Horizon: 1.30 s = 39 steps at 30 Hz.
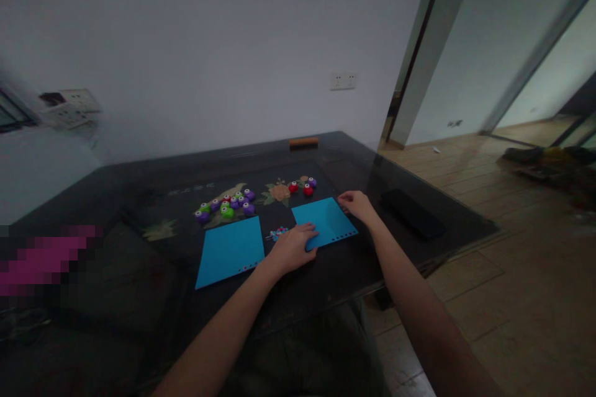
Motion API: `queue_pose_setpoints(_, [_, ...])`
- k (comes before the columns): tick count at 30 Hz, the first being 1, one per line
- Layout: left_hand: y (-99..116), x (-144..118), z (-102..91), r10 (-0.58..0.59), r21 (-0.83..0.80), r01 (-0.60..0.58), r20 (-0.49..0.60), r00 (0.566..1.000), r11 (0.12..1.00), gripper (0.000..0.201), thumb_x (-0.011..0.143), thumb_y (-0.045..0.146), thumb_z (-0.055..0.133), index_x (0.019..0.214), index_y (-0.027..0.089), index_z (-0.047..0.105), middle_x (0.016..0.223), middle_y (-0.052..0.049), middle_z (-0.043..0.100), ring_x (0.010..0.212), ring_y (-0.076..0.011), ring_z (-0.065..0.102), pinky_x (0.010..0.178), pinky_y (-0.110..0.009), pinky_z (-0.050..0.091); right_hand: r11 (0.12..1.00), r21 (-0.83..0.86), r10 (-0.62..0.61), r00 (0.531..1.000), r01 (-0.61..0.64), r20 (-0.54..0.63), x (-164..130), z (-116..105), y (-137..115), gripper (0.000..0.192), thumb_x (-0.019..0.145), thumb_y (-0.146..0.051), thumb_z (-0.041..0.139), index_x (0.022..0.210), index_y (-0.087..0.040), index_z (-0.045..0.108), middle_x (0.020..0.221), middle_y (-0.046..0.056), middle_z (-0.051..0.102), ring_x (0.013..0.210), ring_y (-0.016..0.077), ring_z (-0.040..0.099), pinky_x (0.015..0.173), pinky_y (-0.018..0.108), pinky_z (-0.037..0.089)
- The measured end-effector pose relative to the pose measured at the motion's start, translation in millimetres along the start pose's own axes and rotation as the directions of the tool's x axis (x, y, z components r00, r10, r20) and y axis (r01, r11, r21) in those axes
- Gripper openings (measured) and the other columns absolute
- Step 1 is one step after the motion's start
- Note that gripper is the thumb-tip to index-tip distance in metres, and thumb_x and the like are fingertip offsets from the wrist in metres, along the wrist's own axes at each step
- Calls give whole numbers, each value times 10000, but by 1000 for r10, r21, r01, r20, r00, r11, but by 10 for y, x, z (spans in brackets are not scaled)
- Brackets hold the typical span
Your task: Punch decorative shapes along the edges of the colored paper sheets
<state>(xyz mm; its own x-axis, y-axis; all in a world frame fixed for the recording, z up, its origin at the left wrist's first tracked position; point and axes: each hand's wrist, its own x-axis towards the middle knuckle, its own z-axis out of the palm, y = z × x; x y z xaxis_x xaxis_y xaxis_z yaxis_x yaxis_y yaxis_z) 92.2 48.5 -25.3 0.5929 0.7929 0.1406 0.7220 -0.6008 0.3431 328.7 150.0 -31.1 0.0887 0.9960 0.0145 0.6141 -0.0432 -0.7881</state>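
A blue sheet [326, 222] on the table [139, 198] is pressed flat by the left hand [294, 248]; its far corner is pinched by the right hand [356, 203].

You sit in a home, at a dark glass-topped bench [139, 198] with a flower pattern under its surface, pushed against a plain white wall [209, 43]. A double socket [343, 80] is set low in that wall. To your right, wood-look floor tiles [512, 260] run past a dark door frame [419, 56] into another room, and shoes [535, 158] lie loose by a sliding door. Craft punches [228, 203] and blue paper [230, 251] lie on the bench.
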Motion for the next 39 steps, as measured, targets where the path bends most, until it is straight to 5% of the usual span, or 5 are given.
queue_pose_setpoints(28, [-11,-24,-29,6,-88,-9,-40,999,996,493,772,251,569,1261,198,535,1323,-75,532,1259,-218,443,1073,-366,344,1000,3,21,999,-21,35,-59,-31,-93,163,809,-162,569,924,-110,671,742,74,681,556,112,625,540,212,510])
queue_pose_setpoints(35, [-11,-33,-413,-71,-223,27,-195,978,975,406,824,248,511,1222,183,547,1298,-78,550,1208,-204,489,1053,-375,365,997,-73,-24,999,23,-22,-68,-72,-114,169,808,-196,567,915,-132,682,718,56,684,597,123,632,590,220,484])
queue_pose_setpoints(39, [-249,-229,-742,-151,-235,74,-331,932,969,333,842,266,462,1148,208,581,1223,-53,603,1154,-215,529,1021,-407,389,989,-139,-66,994,54,-82,-72,-95,-143,159,809,-214,565,887,-160,692,702,41,684,618,128,632,640,232,472])
